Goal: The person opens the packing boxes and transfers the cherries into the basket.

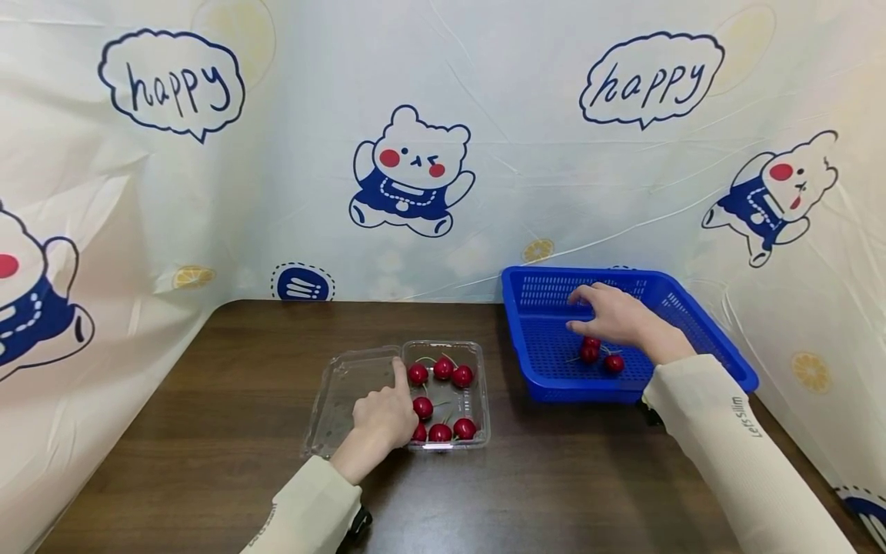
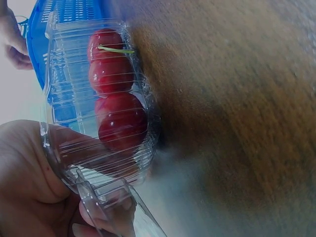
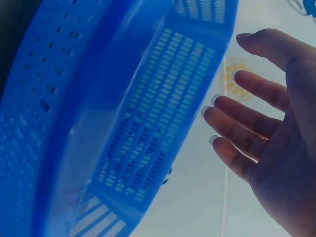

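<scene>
A clear plastic clamshell box [image 1: 477, 400] lies with its lid [image 1: 339, 392] folded out to the left. Several red cherries [image 1: 462, 376] with green stems are inside; some show through the side wall in the left wrist view. My left hand [image 1: 384, 415] holds the box along its hinge side, index finger stretched forward and other fingers curled near the lid. Over the blue basket [image 1: 554, 388], my right hand [image 1: 616, 314] hovers with its fingers spread, nothing between them. Beneath it, a few cherries [image 1: 613, 362] lie on the basket floor, partly hidden by the hand.
Both containers sit on a brown wooden table [image 1: 228, 400], the basket to the right of the box. A white printed cloth [image 1: 415, 261] hangs behind the table and along its sides.
</scene>
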